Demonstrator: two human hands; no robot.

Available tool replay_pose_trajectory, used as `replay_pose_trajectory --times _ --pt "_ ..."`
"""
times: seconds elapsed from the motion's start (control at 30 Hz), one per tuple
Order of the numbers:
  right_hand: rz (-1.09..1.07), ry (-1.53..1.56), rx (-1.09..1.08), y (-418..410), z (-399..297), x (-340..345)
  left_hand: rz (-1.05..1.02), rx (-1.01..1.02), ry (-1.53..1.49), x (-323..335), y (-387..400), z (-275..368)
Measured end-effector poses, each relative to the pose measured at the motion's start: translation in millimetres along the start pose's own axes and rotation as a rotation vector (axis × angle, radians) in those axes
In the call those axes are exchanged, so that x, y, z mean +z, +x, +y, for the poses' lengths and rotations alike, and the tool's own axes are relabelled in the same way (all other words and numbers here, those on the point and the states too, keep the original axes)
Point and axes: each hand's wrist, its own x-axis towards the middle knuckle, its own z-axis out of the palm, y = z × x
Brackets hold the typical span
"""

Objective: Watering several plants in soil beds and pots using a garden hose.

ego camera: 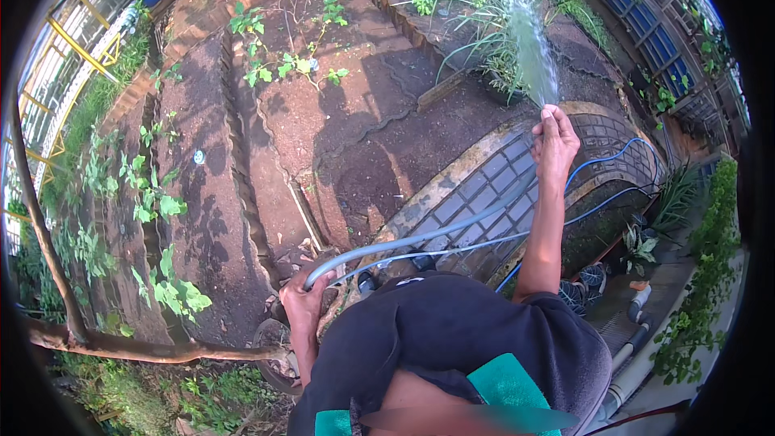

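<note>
My right hand grips the end of a grey-blue garden hose, fingers pinched at its mouth. From there a jet of water fans out away from me, passing over or beside a potted plant with long narrow leaves. Its dark pot stands at the edge of the soil. Lower left, my left hand is closed around another stretch of the same hose, which bows between both hands across the brick-paved path.
A thinner blue hose loops over the path. Soil beds with low edging and leafy seedlings spread ahead and left. A wooden pole juts in at lower left. Pipes run along the right, near a blue slatted structure.
</note>
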Motion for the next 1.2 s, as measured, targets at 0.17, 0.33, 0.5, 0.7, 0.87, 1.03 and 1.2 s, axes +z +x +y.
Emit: replay_pose_trajectory --times 0.17,0.33,0.5,0.7,0.87,1.03,1.2 --pt "-0.06 0.028 0.081 -9 -7 -6 0.03 0.029 0.041 -3 5 3" --pt "-0.094 -0.024 0.154 -5 13 -15 -0.074 0.034 0.037 -8 10 18" --pt "-0.065 -0.027 0.211 -9 23 -22 -0.148 0.036 0.047 -7 12 20" --pt "-0.026 -0.052 0.225 -10 29 -32 -0.119 0.079 0.106 -6 17 19" --pt "-0.004 -0.124 0.225 -12 31 -33 -0.18 0.087 0.078 -2 18 12" --pt "0.015 -0.144 0.237 -9 36 -38 -0.35 0.022 0.247 0 12 26" --pt "-0.043 -0.031 0.219 -9 37 -26 -0.307 0.072 0.269 1 12 21"
